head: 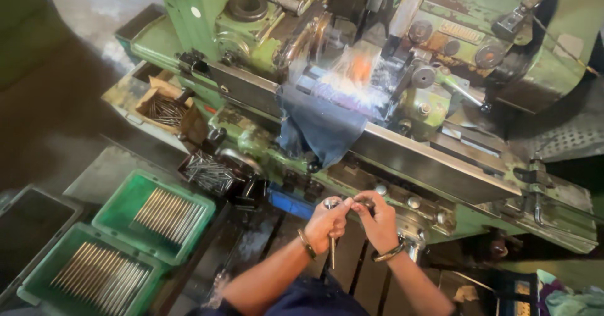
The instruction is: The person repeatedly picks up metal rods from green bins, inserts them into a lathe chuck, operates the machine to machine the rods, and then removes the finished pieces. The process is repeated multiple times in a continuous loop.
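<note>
Below us, going left to right, we see 2 green plastic trays: the nearer tray [38, 288] at the bottom left and a second tray [123, 199] just beyond it, each holding a row of thin metal rods lying side by side. Further up, a cardboard box [165, 107] and a dark bin [211, 172] hold looser heaps of similar rods. Behind them stands a large green machine [264, 33], oily and worn, with a blue cloth [321, 130] draped over its front rail and a bright wet spray at its centre.

At the bottom centre our 2 hands meet in front of the machine. Our left hand [324, 223] is closed around a long metal pin [331, 243], whose rounded head shows above the fist and whose shaft hangs down below it. Our right hand [377, 218] is curled, fingertips pinching at something small beside the pin's head; we cannot tell what it is.

We judge the risks as these: oily fingers could let the pin slip and drop to the wet floor, and both wrists wear bangles that could catch, with the machine's moving parts near.
</note>
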